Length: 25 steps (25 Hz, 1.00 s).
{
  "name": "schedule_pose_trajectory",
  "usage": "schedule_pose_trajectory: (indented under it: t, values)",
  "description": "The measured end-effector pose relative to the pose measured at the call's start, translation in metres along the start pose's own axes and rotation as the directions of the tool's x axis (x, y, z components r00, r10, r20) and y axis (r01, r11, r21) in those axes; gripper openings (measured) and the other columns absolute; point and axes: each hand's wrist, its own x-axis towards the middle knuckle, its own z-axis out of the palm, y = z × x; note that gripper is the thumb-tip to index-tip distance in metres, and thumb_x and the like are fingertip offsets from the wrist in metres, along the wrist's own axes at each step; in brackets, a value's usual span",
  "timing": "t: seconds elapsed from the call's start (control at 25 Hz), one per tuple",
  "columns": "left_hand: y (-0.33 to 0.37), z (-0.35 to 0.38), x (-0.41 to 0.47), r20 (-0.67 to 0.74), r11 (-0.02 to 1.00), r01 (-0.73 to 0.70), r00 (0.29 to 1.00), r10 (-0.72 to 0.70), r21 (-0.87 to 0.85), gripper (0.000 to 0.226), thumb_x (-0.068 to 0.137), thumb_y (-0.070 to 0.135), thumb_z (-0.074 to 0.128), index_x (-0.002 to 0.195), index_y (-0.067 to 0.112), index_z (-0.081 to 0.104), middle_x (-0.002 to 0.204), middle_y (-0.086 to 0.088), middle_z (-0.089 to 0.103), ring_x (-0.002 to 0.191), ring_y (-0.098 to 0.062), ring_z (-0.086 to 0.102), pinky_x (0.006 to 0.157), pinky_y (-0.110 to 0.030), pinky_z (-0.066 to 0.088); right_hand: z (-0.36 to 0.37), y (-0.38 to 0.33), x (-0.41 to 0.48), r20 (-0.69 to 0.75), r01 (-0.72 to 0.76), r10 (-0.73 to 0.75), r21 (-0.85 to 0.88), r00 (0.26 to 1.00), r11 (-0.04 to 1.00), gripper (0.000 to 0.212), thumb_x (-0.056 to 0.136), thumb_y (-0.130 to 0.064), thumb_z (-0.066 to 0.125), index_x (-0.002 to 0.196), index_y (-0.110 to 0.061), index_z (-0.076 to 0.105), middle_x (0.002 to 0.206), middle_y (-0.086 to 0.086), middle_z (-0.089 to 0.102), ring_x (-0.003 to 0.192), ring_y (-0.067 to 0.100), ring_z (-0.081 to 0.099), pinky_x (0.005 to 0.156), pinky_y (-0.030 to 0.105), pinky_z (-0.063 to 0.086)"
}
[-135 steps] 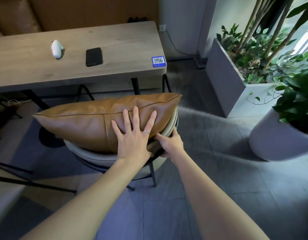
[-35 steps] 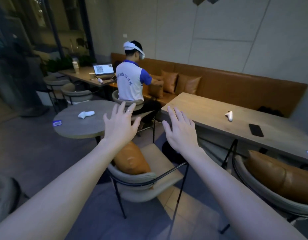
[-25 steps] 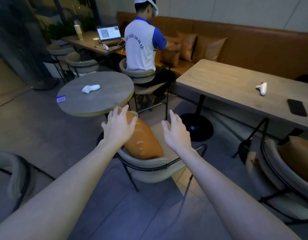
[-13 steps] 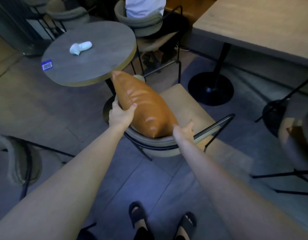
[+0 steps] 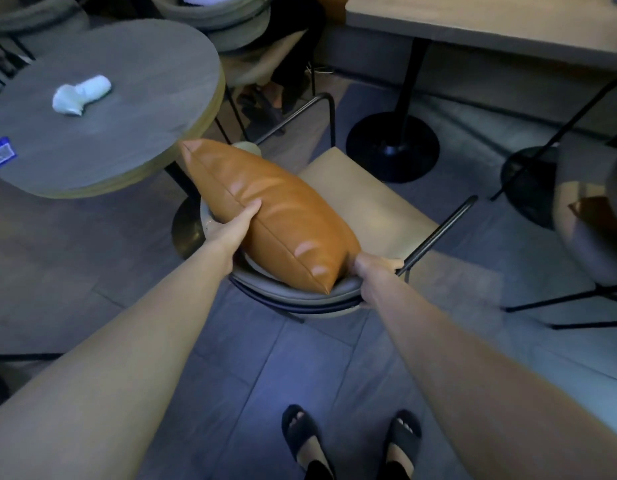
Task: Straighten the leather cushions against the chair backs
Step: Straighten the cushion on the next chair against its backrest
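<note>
A tan leather cushion [image 5: 276, 216] lies slanted along the curved grey back [image 5: 293, 296] of a chair with a beige seat [image 5: 366, 206]. My left hand [image 5: 236, 223] grips the cushion's left long edge, thumb on top by the seam. My right hand [image 5: 374, 271] holds the cushion's near right corner, close to the chair's black armrest [image 5: 438, 233]. A second chair at the right edge carries another tan cushion [image 5: 598, 213], only partly seen.
A round grey table [image 5: 127, 133] with a white controller [image 5: 80, 97] and a blue sticker [image 5: 1, 156] stands at left. A long wooden table [image 5: 490, 19] on a black pedestal [image 5: 392, 147] is behind. A seated person's chair [image 5: 227, 19] is beyond. My sandalled feet [image 5: 352, 441] are below.
I turned from the first chair to this one and took hold of its cushion with both hands. Since half a second ago my left hand has slid further along its edge.
</note>
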Motion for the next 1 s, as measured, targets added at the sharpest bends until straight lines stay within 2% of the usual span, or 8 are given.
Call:
schedule_pose_trajectory:
  t: [0.08,0.16,0.36,0.44,0.6,0.72,0.84,1.0]
  values:
    - [-0.002,0.002,0.009,-0.01,1.0,0.007,1.0,-0.007,-0.005,0.133,0.051,0.069,0.086,0.157,0.04,0.011,0.157,-0.002,0.034,0.138,-0.03,0.04,0.114,-0.055,0.035,-0.002,0.002,0.008,-0.04,-0.025,0.028,0.069,0.999,0.997,0.084,0.065,-0.035,0.065,0.131,-0.028,0.014,0.122,0.014,0.061,0.101,0.036,0.065,0.092,0.057,0.052]
    - [-0.007,0.006,0.013,-0.039,0.999,0.027,0.999,-0.028,-0.018,0.139,0.041,0.073,0.085,0.155,0.041,0.014,0.157,-0.004,0.034,0.137,-0.03,0.041,0.113,-0.055,0.037,-0.009,-0.003,-0.007,-0.017,-0.026,0.028,0.1,0.999,0.995,0.098,0.067,-0.023,0.068,0.146,-0.028,0.01,0.136,0.011,0.053,0.113,0.037,0.059,0.103,0.058,0.046]
    - [-0.011,0.026,0.014,-0.033,0.997,0.056,0.998,-0.058,-0.05,0.148,0.027,0.079,0.085,0.154,0.045,0.016,0.158,-0.003,0.029,0.136,-0.03,0.041,0.11,-0.056,0.039,-0.043,-0.016,-0.022,0.018,0.1,-0.1,-0.008,0.995,0.995,0.096,0.068,-0.01,0.07,0.15,-0.023,0.021,0.137,0.02,0.05,0.11,0.039,0.056,0.098,0.06,0.051]
    - [-0.011,0.042,0.01,-0.021,0.996,0.049,0.998,-0.051,-0.078,0.15,0.024,0.08,0.086,0.153,0.047,0.016,0.156,-0.003,0.032,0.134,-0.03,0.043,0.108,-0.056,0.042,-0.064,-0.024,-0.015,0.026,0.182,-0.181,-0.034,0.983,0.983,0.093,0.068,-0.013,0.075,0.147,-0.02,0.026,0.136,0.018,0.053,0.117,0.041,0.056,0.099,0.06,0.051]
    - [-0.003,0.087,0.005,-0.002,0.995,0.042,0.999,-0.042,-0.089,0.161,0.017,0.078,0.087,0.154,0.04,0.013,0.156,-0.006,0.033,0.132,-0.032,0.045,0.103,-0.059,0.045,-0.11,-0.047,-0.002,-0.03,0.317,-0.319,-0.039,0.947,0.947,0.112,0.067,-0.031,0.082,0.159,-0.026,0.019,0.151,0.01,0.049,0.133,0.037,0.051,0.107,0.054,0.048]
    - [0.005,0.12,-0.002,0.02,0.992,0.124,0.992,-0.123,-0.037,0.168,0.011,0.08,0.085,0.155,0.038,0.01,0.156,-0.008,0.031,0.132,-0.039,0.044,0.096,-0.069,0.045,-0.138,-0.053,0.005,-0.067,0.418,-0.414,0.048,0.908,0.907,0.101,0.083,-0.028,0.079,0.162,-0.023,0.016,0.155,0.01,0.046,0.14,0.034,0.045,0.114,0.044,0.039]
    - [0.012,0.154,-0.012,0.033,0.994,0.109,0.993,-0.109,0.002,0.165,0.019,0.08,0.083,0.156,0.035,0.004,0.158,-0.01,0.025,0.137,-0.044,0.037,0.096,-0.077,0.039,-0.15,-0.049,0.008,-0.101,0.436,-0.426,0.132,0.899,0.89,0.091,0.09,-0.026,0.068,0.163,-0.027,0.013,0.157,0.011,0.044,0.14,0.034,0.045,0.111,0.04,0.039]
    - [0.023,0.188,-0.018,0.006,0.991,0.129,0.992,-0.13,0.019,0.164,0.022,0.079,0.081,0.157,0.033,0.0,0.159,-0.011,0.022,0.139,-0.046,0.033,0.096,-0.08,0.035,-0.156,-0.06,0.013,-0.054,0.437,-0.435,0.196,0.899,0.878,0.099,0.082,-0.047,0.065,0.163,-0.031,0.01,0.163,0.008,0.037,0.143,0.036,0.043,0.113,0.055,0.042]
